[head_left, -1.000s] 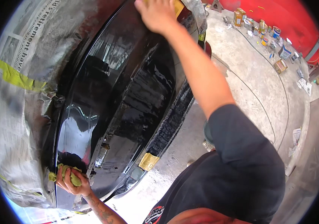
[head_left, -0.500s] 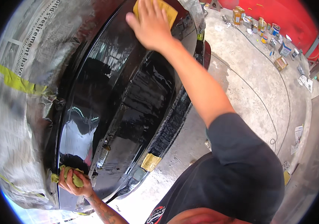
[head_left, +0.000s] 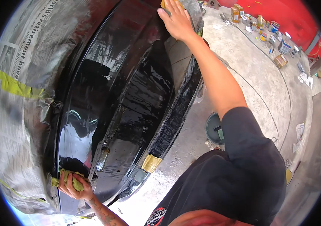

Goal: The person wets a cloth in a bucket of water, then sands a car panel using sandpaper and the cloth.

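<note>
A glossy black car panel (head_left: 130,101), wet and streaked with reflections, curves from the upper middle down to the lower left. My right hand (head_left: 176,22) lies with outstretched fingers at its far upper end, pressing on a yellow sheet that looks like sandpaper (head_left: 164,3), mostly hidden under the fingers. At the lower left my left hand (head_left: 75,187) grips a crumpled yellow-green cloth (head_left: 78,183) against the panel's near edge. A recess with a small metal part (head_left: 103,156) lies to the right of that hand.
Newspaper masking (head_left: 28,124) with yellow-green tape (head_left: 17,86) covers the left side. Brown tape (head_left: 151,163) sticks to the bumper (head_left: 171,128). A round dark tub (head_left: 214,128) stands on the concrete floor (head_left: 243,79). Cans and boxes (head_left: 275,27) line the red wall; a thin hose (head_left: 264,101) crosses the floor.
My right hand and the yellow sheet have slid rightward and slightly up along the panel. The tub has come into fuller view. My left hand stays at about the same spot with the cloth.
</note>
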`<state>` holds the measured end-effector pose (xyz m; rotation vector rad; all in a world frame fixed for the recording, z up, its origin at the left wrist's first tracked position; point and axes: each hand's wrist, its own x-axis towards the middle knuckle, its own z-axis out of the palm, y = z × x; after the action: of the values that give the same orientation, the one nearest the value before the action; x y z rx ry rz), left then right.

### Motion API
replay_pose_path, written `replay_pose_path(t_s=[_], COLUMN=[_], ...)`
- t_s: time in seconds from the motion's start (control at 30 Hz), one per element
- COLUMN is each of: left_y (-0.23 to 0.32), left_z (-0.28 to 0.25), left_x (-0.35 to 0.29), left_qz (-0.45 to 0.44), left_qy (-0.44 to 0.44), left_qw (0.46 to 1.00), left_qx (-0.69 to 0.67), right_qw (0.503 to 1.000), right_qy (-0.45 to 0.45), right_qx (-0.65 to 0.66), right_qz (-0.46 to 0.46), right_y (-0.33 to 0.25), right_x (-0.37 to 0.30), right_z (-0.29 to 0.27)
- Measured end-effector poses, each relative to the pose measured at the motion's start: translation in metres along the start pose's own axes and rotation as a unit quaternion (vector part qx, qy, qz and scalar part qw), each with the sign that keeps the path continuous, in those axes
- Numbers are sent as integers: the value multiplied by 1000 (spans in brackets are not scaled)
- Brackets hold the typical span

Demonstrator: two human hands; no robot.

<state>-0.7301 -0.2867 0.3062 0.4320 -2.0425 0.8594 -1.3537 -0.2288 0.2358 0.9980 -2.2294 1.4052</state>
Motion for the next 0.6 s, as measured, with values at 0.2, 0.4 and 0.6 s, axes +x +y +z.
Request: replay_pose_path(t_s=[0.2, 0.4, 0.6], left_y=[3, 2, 0], left_z=[12, 2, 7], left_x=[0, 2, -2], left_qz=[-6, 2, -4], left_qy=[6, 8, 2], left_qw=[1000, 1000, 1000], left_qx=[-14, -1, -10], right_qw=[996, 996, 1000], right_qy=[-2, 36, -13], right_qx=[-43, 29, -1], right_qz=[-76, -70, 17], right_y=[-15, 23, -35], right_x=[74, -17, 26], right_z=[-12, 3, -26])
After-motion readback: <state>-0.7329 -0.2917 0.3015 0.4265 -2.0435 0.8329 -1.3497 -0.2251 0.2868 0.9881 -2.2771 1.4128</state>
